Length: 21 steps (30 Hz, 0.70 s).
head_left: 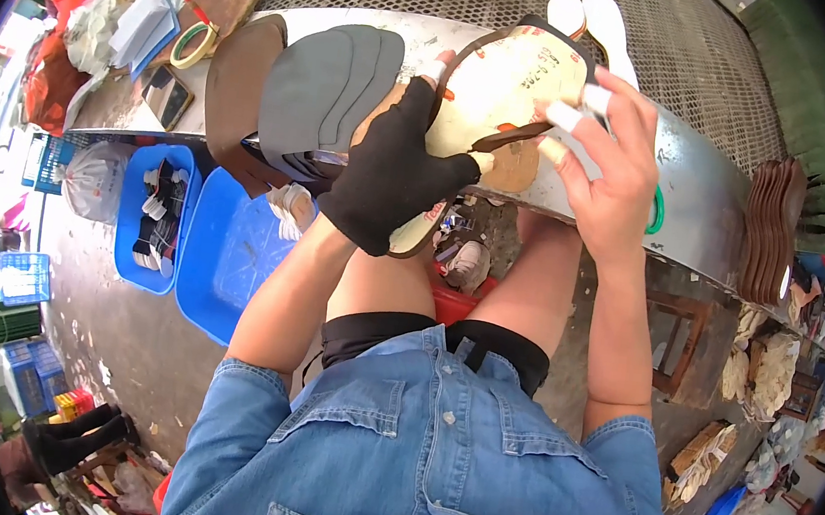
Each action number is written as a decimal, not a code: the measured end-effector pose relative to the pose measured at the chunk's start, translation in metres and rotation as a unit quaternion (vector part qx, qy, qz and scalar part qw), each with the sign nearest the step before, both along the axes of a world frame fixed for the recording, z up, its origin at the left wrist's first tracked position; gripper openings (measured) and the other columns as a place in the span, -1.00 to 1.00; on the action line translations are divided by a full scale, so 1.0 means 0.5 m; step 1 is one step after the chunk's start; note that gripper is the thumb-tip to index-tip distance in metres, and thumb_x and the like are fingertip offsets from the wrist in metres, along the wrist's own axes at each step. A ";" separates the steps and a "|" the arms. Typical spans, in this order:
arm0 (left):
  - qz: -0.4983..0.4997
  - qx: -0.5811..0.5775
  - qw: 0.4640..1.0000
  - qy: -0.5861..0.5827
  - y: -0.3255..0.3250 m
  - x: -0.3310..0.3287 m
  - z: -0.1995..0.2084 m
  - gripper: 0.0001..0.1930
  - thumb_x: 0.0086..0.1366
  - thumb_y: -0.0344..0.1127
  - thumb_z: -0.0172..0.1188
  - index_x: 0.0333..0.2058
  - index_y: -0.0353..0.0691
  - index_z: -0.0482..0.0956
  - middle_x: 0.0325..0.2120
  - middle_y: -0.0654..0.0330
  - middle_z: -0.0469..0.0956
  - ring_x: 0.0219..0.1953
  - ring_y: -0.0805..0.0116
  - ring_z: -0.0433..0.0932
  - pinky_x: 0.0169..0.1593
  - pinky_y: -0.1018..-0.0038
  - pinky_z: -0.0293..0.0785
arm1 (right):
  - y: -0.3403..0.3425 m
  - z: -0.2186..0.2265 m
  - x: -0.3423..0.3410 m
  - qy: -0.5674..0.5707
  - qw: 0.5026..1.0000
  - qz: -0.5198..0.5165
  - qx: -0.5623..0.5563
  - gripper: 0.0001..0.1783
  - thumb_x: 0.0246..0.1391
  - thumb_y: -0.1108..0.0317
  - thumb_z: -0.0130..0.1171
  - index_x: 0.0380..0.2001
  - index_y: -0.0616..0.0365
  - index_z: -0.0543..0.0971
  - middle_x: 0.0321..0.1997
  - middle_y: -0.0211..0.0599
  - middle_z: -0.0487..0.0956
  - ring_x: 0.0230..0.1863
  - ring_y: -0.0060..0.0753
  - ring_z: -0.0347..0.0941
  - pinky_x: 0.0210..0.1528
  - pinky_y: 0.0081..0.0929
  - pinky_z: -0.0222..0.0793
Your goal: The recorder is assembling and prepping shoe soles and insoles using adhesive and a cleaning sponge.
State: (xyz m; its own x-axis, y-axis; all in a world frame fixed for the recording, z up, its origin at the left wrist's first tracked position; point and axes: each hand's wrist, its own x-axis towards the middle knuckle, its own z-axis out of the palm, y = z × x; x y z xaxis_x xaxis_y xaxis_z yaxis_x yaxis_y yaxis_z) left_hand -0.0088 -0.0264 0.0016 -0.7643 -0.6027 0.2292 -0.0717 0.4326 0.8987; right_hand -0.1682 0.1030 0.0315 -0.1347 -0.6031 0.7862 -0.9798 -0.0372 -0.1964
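Note:
My left hand [396,170], in a black fingerless glove, grips a beige shoe insole [512,77] with a dark brown edge strip, holding it up in front of me. My right hand [608,167], its fingertips wrapped in white tape, pinches the brown strip at the insole's right side. A stack of grey insole pieces [325,87] and a brown piece [239,89] lie on the metal bench edge just left of my gloved hand.
A metal work surface [700,197] runs across, with a mesh belt [676,44] carrying white soles behind it. Brown soles [772,230] are stacked at right. Two blue tubs [221,258] stand on the floor at left, a red bin [453,302] between my knees.

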 end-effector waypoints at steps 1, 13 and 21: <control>0.012 -0.032 0.999 -0.006 0.000 0.001 0.002 -0.19 -0.11 -0.25 0.29 0.14 -0.37 0.15 -0.21 -0.11 0.50 -0.14 0.06 0.52 -0.07 0.36 0.40 | 0.003 -0.008 -0.003 -0.012 0.999 0.030 -0.005 -0.77 -0.43 0.53 0.32 -0.54 0.20 0.55 -0.39 -0.30 0.43 -0.14 -0.15 0.38 -0.22 -0.31 0.33; -0.077 -0.037 0.995 -0.043 0.002 0.012 0.058 -0.27 -0.07 -0.22 0.30 0.06 -0.41 0.22 -0.27 -0.17 0.48 -0.18 0.01 0.50 -0.11 0.34 0.38 | 0.029 0.005 0.012 -0.059 0.995 0.079 0.002 -0.80 -0.45 0.55 0.27 -0.58 0.17 0.53 -0.42 -0.30 0.40 -0.27 -0.20 0.32 -0.29 -0.37 0.28; -0.070 -0.043 0.990 -0.111 0.007 0.013 0.075 -0.33 -0.04 -0.14 0.33 -0.03 -0.40 0.25 -0.30 -0.18 0.50 -0.20 0.01 0.52 -0.16 0.32 0.40 | 0.025 0.002 0.014 -0.046 0.990 0.132 0.014 -0.78 -0.42 0.57 0.24 -0.55 0.21 0.49 -0.42 -0.29 0.38 -0.26 -0.22 0.29 -0.30 -0.38 0.27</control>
State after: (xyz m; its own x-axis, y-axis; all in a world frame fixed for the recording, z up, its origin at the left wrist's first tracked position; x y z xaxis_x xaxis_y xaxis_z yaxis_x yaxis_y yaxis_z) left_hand -0.0022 -0.0228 0.0389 -0.8760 -0.4735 0.0921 -0.1974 0.5261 0.8272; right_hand -0.1612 0.1154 0.0324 -0.0399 -0.6481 0.7605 -0.9148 -0.2825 -0.2887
